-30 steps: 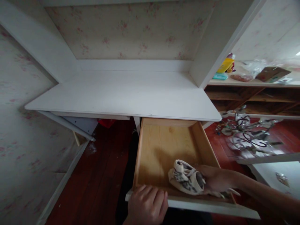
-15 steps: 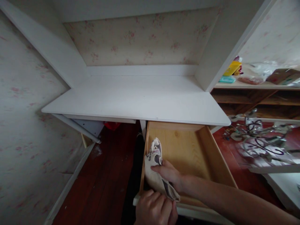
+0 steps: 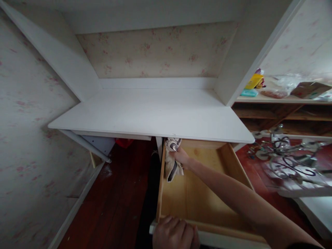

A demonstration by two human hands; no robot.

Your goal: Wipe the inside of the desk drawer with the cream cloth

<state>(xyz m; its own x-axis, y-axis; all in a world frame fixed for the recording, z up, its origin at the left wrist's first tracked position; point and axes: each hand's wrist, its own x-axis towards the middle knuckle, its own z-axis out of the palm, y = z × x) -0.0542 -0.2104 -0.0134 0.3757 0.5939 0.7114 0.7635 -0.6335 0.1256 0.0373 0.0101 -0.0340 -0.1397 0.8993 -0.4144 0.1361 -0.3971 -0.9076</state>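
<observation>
A pulled-out wooden drawer (image 3: 204, 193) with a white front extends from under the white desk (image 3: 145, 110). My right hand (image 3: 181, 157) is closed on a cream cloth (image 3: 171, 166) with dark patches, pressed against the drawer's left side at its far end; the fingers are partly hidden by the cloth. At the near edge, my left hand (image 3: 175, 233) wraps over the top of the drawer front, knuckles up.
Floral wallpaper (image 3: 23, 138) runs along the left. To the right, a chandelier (image 3: 290, 152) lies low beside a wooden shelf unit (image 3: 285, 100) with bags and a box on top. Something red (image 3: 123, 142) sits under the desk on the dark red floor (image 3: 109, 200).
My right hand has carried the cloth from the drawer's near left corner to its far left end. My left hand stays on the drawer front. The view has tilted slightly up.
</observation>
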